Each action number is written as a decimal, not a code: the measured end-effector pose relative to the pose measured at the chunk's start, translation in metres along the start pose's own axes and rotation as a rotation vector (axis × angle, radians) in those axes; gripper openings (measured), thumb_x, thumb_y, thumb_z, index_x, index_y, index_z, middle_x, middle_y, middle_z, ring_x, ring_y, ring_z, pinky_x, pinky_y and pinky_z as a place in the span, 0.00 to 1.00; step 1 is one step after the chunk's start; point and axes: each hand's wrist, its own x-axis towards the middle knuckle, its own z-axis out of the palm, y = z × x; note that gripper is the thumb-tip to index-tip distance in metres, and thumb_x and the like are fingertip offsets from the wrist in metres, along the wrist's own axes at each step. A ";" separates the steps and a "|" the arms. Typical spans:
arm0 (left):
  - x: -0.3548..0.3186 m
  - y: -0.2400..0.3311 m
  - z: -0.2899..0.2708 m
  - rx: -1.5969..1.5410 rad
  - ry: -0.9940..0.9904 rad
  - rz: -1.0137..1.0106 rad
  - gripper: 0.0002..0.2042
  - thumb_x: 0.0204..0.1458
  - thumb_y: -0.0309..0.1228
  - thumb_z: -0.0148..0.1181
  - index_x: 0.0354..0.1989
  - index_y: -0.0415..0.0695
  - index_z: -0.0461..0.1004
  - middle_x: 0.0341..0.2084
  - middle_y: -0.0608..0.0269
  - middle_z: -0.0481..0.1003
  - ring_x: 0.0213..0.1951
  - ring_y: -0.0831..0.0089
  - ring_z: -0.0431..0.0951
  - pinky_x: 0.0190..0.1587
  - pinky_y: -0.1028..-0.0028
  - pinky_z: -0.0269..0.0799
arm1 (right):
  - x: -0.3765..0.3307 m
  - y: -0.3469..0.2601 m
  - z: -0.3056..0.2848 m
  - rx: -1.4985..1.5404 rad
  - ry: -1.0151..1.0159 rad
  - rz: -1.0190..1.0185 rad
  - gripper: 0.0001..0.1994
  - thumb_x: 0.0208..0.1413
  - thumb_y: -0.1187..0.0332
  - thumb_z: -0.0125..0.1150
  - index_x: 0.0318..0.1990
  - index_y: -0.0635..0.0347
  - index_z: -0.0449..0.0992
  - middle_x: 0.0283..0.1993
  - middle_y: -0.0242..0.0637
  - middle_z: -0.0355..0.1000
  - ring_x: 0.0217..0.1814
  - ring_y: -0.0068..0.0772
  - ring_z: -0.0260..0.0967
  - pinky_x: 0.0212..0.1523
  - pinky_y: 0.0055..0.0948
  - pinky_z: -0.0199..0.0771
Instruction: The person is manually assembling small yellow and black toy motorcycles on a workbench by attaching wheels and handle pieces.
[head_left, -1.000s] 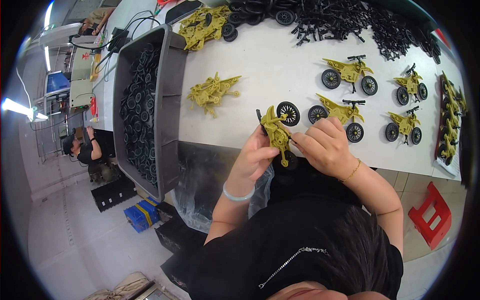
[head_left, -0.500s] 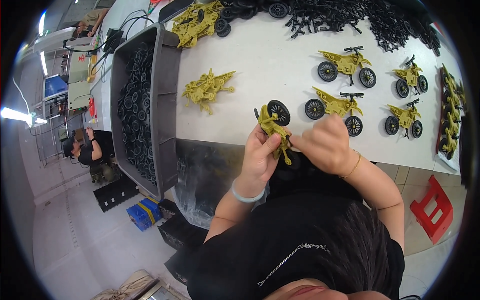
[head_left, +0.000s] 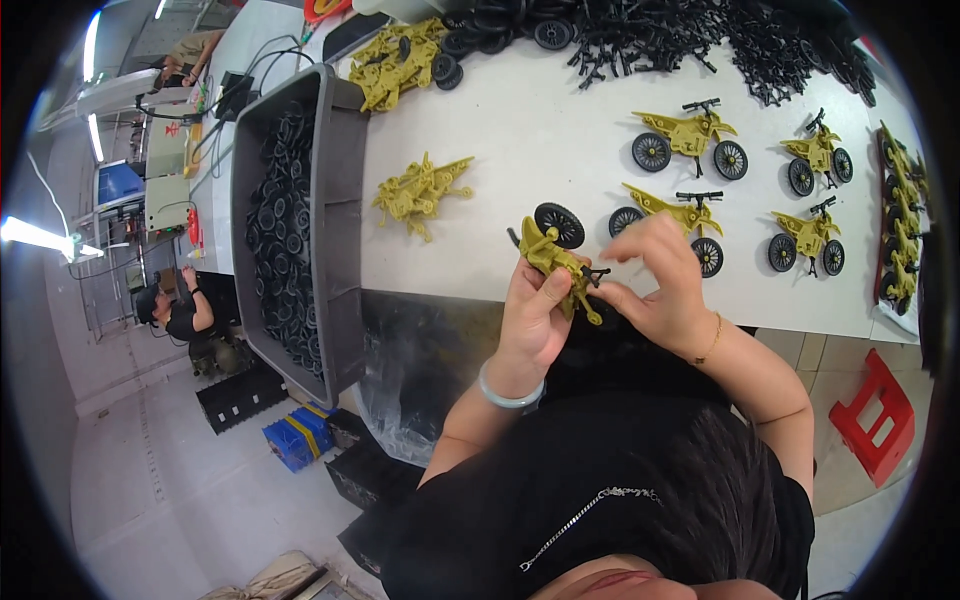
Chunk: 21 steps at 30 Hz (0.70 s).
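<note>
My left hand (head_left: 535, 325) is closed around a yellow toy motorcycle body (head_left: 545, 252), held tilted over the table's front edge. One black spoked wheel (head_left: 559, 226) is on its upper end; the lower end shows a bare yellow fork. A small black forked piece, like a kickstand (head_left: 597, 275), sticks out of the body's right side. Close beside it is my right hand (head_left: 665, 285), thumb and fingers spread with nothing between them. Behind that hand stands a toy motorcycle (head_left: 672, 212) with two wheels and a black handlebar, partly hidden.
At the left is a grey bin (head_left: 345, 230) of black wheels. Yellow bodies (head_left: 420, 195) lie near it, with more in a pile (head_left: 398, 65) behind. Black handlebar parts (head_left: 650, 40) heap along the back. Assembled motorcycles (head_left: 690, 138) stand at the right, beyond my right hand.
My right hand has opened and its fingers have spread, uncovering the black forked piece on the body. The left hand still holds the toy, slightly shifted in view.
</note>
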 end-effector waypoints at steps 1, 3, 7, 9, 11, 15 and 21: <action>-0.002 -0.001 0.006 0.076 0.060 0.043 0.17 0.53 0.24 0.61 0.49 0.40 0.64 0.39 0.58 0.75 0.40 0.72 0.77 0.46 0.72 0.74 | -0.005 -0.003 0.001 0.136 -0.034 0.223 0.21 0.37 0.64 0.73 0.40 0.60 0.72 0.27 0.36 0.69 0.28 0.34 0.66 0.30 0.30 0.66; 0.002 -0.001 0.008 0.179 0.084 -0.001 0.19 0.52 0.20 0.61 0.51 0.40 0.64 0.40 0.60 0.76 0.41 0.73 0.76 0.48 0.72 0.73 | -0.011 -0.005 0.001 0.216 -0.203 0.371 0.22 0.39 0.63 0.72 0.40 0.62 0.71 0.27 0.39 0.70 0.27 0.35 0.67 0.29 0.31 0.67; -0.001 -0.019 0.016 0.233 0.010 0.188 0.23 0.53 0.24 0.60 0.56 0.39 0.59 0.46 0.59 0.70 0.49 0.70 0.72 0.49 0.70 0.72 | -0.021 -0.001 -0.009 0.232 -0.374 0.510 0.20 0.44 0.61 0.71 0.39 0.63 0.70 0.26 0.43 0.71 0.25 0.35 0.70 0.27 0.31 0.69; -0.006 -0.014 0.007 0.232 0.027 0.212 0.24 0.54 0.29 0.59 0.57 0.39 0.58 0.46 0.57 0.69 0.48 0.67 0.72 0.51 0.66 0.71 | -0.024 0.001 -0.016 0.266 -0.404 0.452 0.19 0.45 0.60 0.70 0.36 0.63 0.70 0.24 0.44 0.70 0.23 0.36 0.69 0.26 0.31 0.68; -0.012 -0.009 -0.001 0.313 0.088 0.231 0.22 0.55 0.33 0.58 0.55 0.38 0.60 0.45 0.55 0.69 0.47 0.64 0.72 0.51 0.63 0.70 | -0.030 0.002 -0.010 0.317 -0.356 0.392 0.18 0.46 0.60 0.69 0.34 0.62 0.69 0.24 0.44 0.71 0.25 0.42 0.70 0.27 0.35 0.69; -0.012 -0.003 -0.011 0.394 0.001 0.331 0.19 0.56 0.38 0.58 0.48 0.39 0.65 0.41 0.56 0.71 0.44 0.66 0.72 0.47 0.66 0.71 | -0.039 -0.007 0.000 0.341 -0.254 0.369 0.16 0.43 0.61 0.69 0.34 0.60 0.69 0.25 0.44 0.72 0.29 0.50 0.72 0.28 0.38 0.69; 0.002 0.003 0.026 0.451 -0.190 0.113 0.18 0.52 0.36 0.63 0.45 0.37 0.68 0.42 0.55 0.71 0.41 0.66 0.74 0.46 0.68 0.72 | -0.030 -0.008 -0.035 0.182 -0.139 0.222 0.19 0.40 0.59 0.70 0.37 0.61 0.74 0.25 0.41 0.74 0.29 0.49 0.72 0.31 0.39 0.72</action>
